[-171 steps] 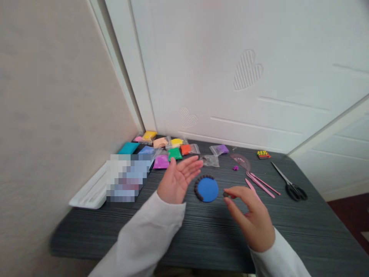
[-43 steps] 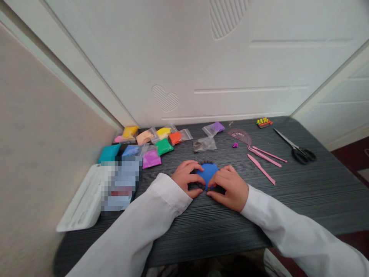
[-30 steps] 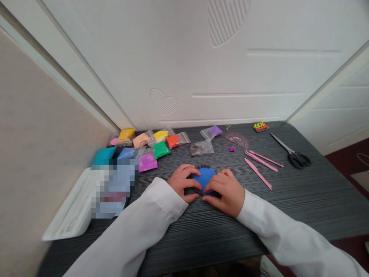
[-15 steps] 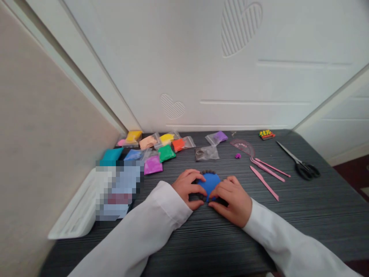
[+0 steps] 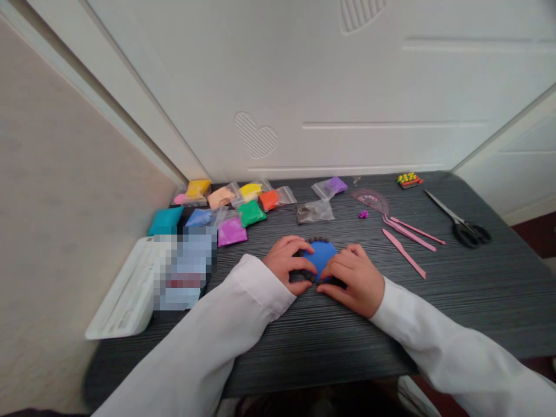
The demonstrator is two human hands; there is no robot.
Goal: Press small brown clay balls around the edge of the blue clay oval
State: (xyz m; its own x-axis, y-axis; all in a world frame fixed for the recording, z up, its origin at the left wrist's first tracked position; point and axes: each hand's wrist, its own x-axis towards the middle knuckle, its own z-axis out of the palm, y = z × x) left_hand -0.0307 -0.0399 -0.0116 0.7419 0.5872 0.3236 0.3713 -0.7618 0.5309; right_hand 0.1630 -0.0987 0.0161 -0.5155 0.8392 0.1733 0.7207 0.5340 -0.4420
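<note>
A flat blue clay disc (image 5: 320, 256) lies on the dark table, with a row of small dark clay balls (image 5: 319, 239) along its far and left rim. My left hand (image 5: 290, 263) curls around the disc's left side, fingertips on its top and thumb at the near edge. At the near right rim my right hand (image 5: 354, 278) has thumb and index finger pinched together against the edge. A small dark clay ball there is mostly hidden by those fingertips.
Several bags of coloured clay, such as a green bag (image 5: 252, 214), lie at the back left near a white tray (image 5: 125, 289). To the right are a protractor (image 5: 371, 200), pink modelling tools (image 5: 403, 253), black scissors (image 5: 460, 223) and a purple clay bit (image 5: 363, 214).
Earlier my left hand was raised open and my right hand held a dark ball off the disc. Both hands have since come to the disc; lately they barely move while the view shifts.
</note>
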